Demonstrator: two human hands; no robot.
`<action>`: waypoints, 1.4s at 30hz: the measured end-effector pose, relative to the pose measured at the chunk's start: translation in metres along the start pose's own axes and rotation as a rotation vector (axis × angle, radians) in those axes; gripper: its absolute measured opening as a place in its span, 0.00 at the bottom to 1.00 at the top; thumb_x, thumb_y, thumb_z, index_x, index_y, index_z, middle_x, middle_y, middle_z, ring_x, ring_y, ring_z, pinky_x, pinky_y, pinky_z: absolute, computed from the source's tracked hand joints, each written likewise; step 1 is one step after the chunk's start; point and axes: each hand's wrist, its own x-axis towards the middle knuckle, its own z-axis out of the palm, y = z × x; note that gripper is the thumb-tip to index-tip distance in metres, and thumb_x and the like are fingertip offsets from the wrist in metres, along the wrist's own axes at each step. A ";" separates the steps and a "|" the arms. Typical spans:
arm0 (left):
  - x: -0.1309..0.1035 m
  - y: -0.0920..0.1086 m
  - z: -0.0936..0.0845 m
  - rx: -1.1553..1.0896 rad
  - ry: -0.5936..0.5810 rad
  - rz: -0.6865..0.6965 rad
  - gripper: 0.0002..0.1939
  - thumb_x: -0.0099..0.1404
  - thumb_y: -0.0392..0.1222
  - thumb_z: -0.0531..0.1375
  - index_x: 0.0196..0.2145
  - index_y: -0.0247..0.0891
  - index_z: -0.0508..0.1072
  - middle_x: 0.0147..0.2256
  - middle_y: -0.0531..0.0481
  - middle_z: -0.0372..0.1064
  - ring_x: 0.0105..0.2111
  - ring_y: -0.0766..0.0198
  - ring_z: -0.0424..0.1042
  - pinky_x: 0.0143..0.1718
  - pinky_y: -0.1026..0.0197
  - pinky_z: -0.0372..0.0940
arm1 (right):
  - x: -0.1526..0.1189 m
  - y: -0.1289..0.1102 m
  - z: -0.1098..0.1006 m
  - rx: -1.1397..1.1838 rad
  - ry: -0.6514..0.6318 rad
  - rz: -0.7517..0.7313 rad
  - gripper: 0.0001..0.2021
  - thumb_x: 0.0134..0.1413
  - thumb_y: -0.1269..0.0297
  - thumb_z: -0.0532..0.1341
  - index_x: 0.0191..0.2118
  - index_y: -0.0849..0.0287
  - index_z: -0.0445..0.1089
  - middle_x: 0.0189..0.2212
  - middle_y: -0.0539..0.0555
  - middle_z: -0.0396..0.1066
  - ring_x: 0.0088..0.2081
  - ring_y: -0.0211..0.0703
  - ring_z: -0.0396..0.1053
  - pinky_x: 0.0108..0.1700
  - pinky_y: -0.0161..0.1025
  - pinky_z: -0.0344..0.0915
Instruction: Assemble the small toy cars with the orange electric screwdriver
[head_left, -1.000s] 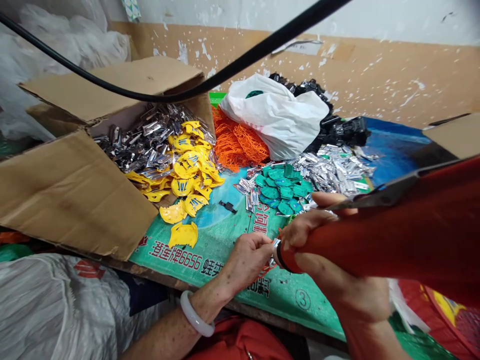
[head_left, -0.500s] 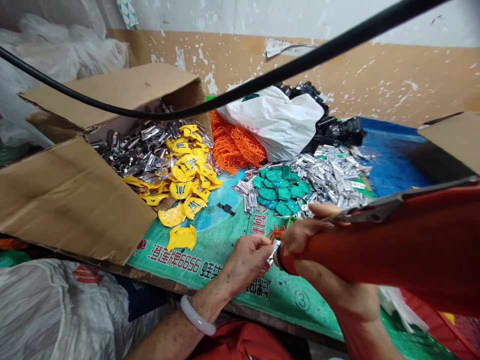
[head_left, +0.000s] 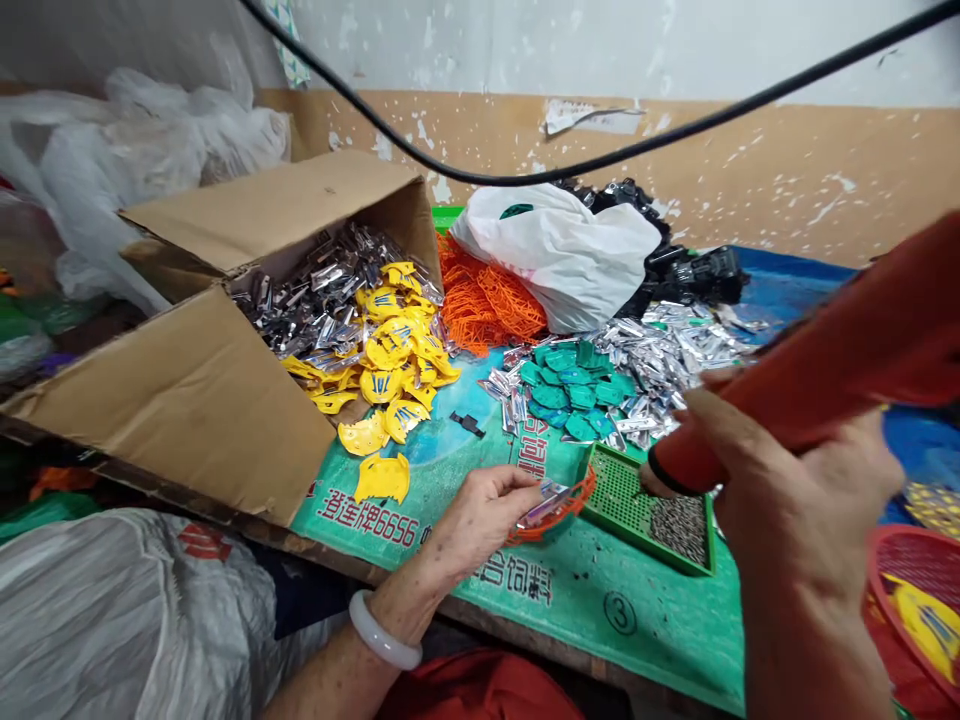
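My left hand (head_left: 484, 510), with a pale bangle at the wrist, is closed in a pinch on an orange mesh part (head_left: 566, 512) with a shiny silvery piece (head_left: 541, 503) lying in it. My right hand (head_left: 787, 480) is wrapped round a red power screwdriver (head_left: 810, 350). The screwdriver's tip points down left over a green tray (head_left: 592, 512) that has a perforated floor and a heap of small screws (head_left: 679, 530) at its right end. The fingertips of my right hand are partly hidden behind the tool.
A cardboard box (head_left: 172, 400) spills dark silvery pieces and yellow plastic parts (head_left: 382, 480). Behind lie orange mesh (head_left: 487, 300), a white bag (head_left: 555, 250), green parts (head_left: 574, 375) and silvery pieces (head_left: 675, 345). A red basket (head_left: 900, 570) stands right; a black cable (head_left: 510, 180) hangs across.
My right hand has moved the screwdriver right and away from the orange part to over the screw tray. My left hand keeps hold of the part. The view has shifted slightly.
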 end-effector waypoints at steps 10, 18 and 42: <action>-0.007 0.001 -0.017 -0.133 -0.132 0.004 0.04 0.51 0.38 0.64 0.26 0.35 0.77 0.23 0.55 0.70 0.24 0.69 0.65 0.32 0.64 0.60 | -0.047 0.022 0.013 -0.380 -0.857 -0.429 0.19 0.50 0.58 0.63 0.50 0.49 0.71 0.38 0.58 0.77 0.37 0.58 0.74 0.35 0.55 0.73; -0.024 -0.008 -0.042 -0.230 0.181 0.192 0.24 0.59 0.50 0.64 0.50 0.37 0.69 0.38 0.49 0.72 0.38 0.63 0.69 0.41 0.61 0.61 | -0.045 0.050 0.035 0.218 -0.731 0.669 0.17 0.43 0.59 0.70 0.41 0.57 0.74 0.30 0.52 0.75 0.22 0.37 0.68 0.22 0.33 0.69; -0.085 -0.030 -0.084 -0.837 0.398 0.309 0.17 0.48 0.38 0.69 0.38 0.31 0.78 0.34 0.44 0.77 0.32 0.59 0.74 0.39 0.56 0.68 | -0.078 0.054 0.199 -0.290 -1.086 0.108 0.04 0.37 0.68 0.62 0.20 0.58 0.65 0.19 0.48 0.62 0.24 0.38 0.59 0.29 0.36 0.48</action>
